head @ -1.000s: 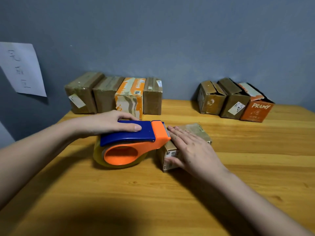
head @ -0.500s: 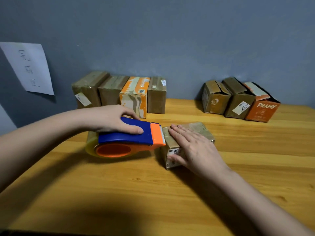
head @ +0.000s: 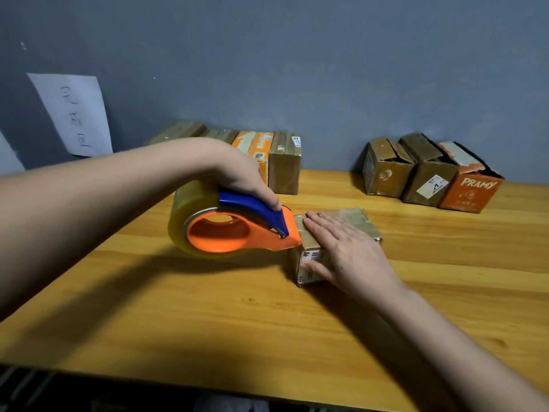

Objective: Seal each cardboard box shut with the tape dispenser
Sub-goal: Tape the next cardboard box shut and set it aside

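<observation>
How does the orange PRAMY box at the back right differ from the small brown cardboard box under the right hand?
The orange PRAMY cardboard box stands untouched by the wall with its torn top flap raised open; the small brown cardboard box lies mid-table, closed and glossy with tape. The right hand presses flat on the brown box while the orange-and-blue tape dispenser meets its left end. Both rest on the wooden table.

My left arm hides two back boxes, and the paper's writing is too blurred for me to read.
</observation>
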